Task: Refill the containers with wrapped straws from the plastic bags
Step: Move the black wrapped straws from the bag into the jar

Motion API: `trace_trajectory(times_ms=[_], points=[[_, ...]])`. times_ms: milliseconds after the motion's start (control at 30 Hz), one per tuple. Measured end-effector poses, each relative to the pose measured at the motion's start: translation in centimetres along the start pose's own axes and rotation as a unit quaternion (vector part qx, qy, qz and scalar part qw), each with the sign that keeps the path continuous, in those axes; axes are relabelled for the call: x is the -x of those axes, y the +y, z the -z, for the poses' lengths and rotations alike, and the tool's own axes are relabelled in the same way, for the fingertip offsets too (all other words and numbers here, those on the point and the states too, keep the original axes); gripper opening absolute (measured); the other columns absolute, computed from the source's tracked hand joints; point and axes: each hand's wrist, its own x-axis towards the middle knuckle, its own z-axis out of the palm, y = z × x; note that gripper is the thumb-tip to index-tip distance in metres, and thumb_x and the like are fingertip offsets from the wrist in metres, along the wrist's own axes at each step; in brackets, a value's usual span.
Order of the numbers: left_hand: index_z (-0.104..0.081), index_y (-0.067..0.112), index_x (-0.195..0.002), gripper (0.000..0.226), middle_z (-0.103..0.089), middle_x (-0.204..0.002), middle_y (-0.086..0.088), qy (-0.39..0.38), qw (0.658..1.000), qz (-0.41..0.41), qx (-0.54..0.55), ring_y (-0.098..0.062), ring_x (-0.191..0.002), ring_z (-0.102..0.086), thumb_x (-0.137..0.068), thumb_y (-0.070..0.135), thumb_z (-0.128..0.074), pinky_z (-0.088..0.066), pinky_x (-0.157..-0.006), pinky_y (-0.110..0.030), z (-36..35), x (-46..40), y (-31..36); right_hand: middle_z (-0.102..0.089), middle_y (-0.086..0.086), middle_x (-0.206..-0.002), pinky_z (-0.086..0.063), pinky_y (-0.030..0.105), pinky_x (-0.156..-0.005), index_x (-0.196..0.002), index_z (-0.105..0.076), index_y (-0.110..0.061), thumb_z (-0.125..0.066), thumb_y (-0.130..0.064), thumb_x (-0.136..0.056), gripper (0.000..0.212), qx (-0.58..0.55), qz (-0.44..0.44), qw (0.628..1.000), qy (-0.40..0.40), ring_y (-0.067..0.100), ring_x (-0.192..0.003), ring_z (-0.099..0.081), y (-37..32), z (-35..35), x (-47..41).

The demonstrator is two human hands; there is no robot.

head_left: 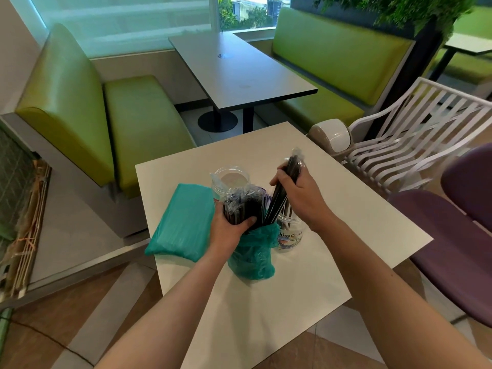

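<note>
Loading straws, jar's at 6 o'clock under the right hand [295,194].
Right hand grips a near-upright straw bundle [286,182]; left hand [229,230] clutches the open bag [250,251].

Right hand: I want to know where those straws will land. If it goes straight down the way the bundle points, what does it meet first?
Probably the labelled jar: the right hand angles its straws into it, though depth is unclear.
</note>
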Motion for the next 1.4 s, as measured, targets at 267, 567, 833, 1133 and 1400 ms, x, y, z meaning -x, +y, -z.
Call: trace_trajectory(times_ms=[267, 567, 833, 1133, 1400], points=[[-0.047, 0.018, -0.125, 0.068, -0.057, -0.114, 0.005, -0.003, 1.000, 0.014, 0.005, -0.013, -0.107, -0.052, -0.071, 0.023, -0.087, -0.041, -0.092, -0.026, -0.2, -0.1, 0.3, -0.067, -0.006, -0.083, -0.045, 0.023, -0.080, -0.110, -0.050, -0.016, -0.046, -0.023, -0.101, 0.012, -0.002, 0.063, 0.994, 0.085, 0.009, -0.084, -0.059, -3.9, 2.9, -2.5], [-0.045, 0.017, -0.132, 0.077, -0.058, -0.126, 0.001, 0.021, 0.999, 0.023, -0.010, -0.019, -0.118, -0.054, -0.069, 0.030, -0.088, -0.044, -0.105, -0.039, -0.6, -0.5, 0.0, -0.067, 0.000, -0.096, -0.045, 0.031, -0.071, -0.123, -0.042, -0.022, -0.042, -0.031, -0.101, 0.024, 0.110, 0.085, 0.976, 0.166, 0.011, -0.081, -0.060, -3.5, 3.8, -3.6], [-0.039, 0.017, -0.141, 0.094, -0.055, -0.137, -0.004, 0.029, 0.998, 0.049, -0.021, -0.024, -0.128, -0.051, -0.064, 0.041, -0.089, -0.042, -0.108, -0.046, -0.7, -0.9, -0.7, -0.051, 0.016, -0.123, -0.044, 0.038, -0.089, -0.132, -0.046, -0.005, -0.051, -0.027, -0.098, 0.041, 0.263, -0.063, 0.961, 0.054, 0.031, -0.108, -0.055, 4.5, 1.3, -4.6], [-0.045, 0.017, -0.133, 0.079, -0.059, -0.127, 0.000, 0.041, 0.998, 0.042, 0.002, -0.018, -0.119, -0.054, -0.068, 0.029, -0.089, -0.044, -0.105, -0.037, -0.3, -0.9, -0.6, -0.064, 0.016, -0.101, -0.054, 0.038, -0.069, -0.116, -0.058, -0.002, -0.073, -0.009, -0.079, 0.041, 0.289, -0.170, 0.940, -0.054, 0.029, -0.084, -0.063, 7.5, 0.0, -5.8], [-0.046, 0.025, -0.120, 0.065, -0.059, -0.116, 0.005, 0.033, 0.999, 0.027, 0.016, -0.014, -0.111, -0.056, -0.070, 0.023, -0.088, -0.044, -0.097, -0.028, -0.2, -0.5, -0.5, -0.044, 0.009, -0.120, -0.045, 0.036, -0.068, -0.115, -0.034, -0.011, -0.086, -0.033, -0.069, 0.073, 0.228, -0.167, 0.956, 0.075, 0.024, -0.084, -0.053, 8.4, -1.7, -4.9]])
